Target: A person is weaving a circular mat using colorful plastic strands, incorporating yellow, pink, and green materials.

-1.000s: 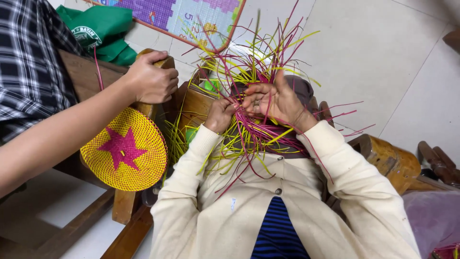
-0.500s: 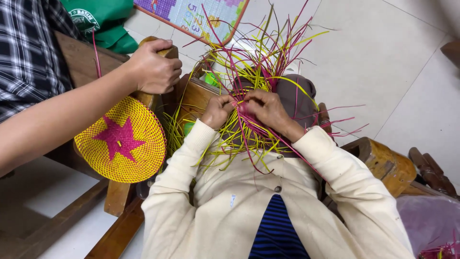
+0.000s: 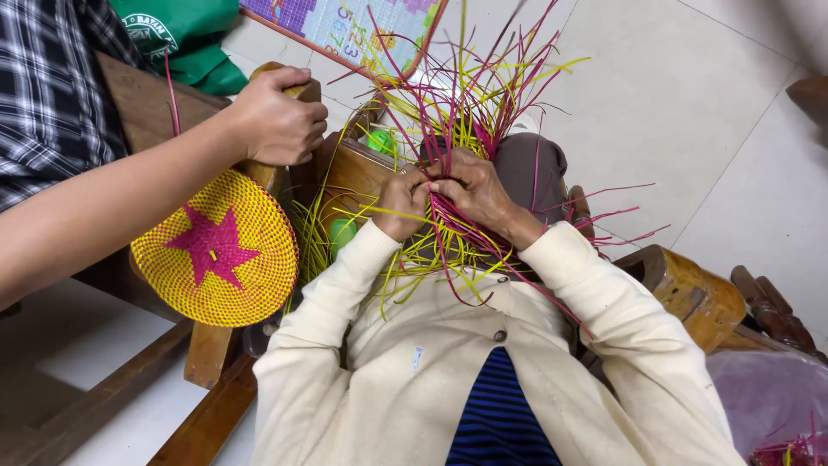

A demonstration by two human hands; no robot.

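My left hand (image 3: 401, 200) and my right hand (image 3: 470, 188) meet over my lap, both pinching thin yellow and magenta weaving strips (image 3: 457, 112) that fan upward and outward. The woven part under my fingers is mostly hidden by the hands. Cream sleeves cover both my arms. To the left hangs a finished round woven mat (image 3: 217, 250), yellow with a magenta star, apart from my hands.
Another person in a checked shirt sits at left, their hand (image 3: 278, 116) gripping the top of a wooden chair arm (image 3: 297, 86). A second wooden armrest (image 3: 690, 289) is at right. A green bag (image 3: 185, 34) and a colourful board (image 3: 362, 22) lie on the tiled floor.
My hands have drawn closer together on the strips and shifted slightly lower in view. The other person's hand stays on the chair arm.
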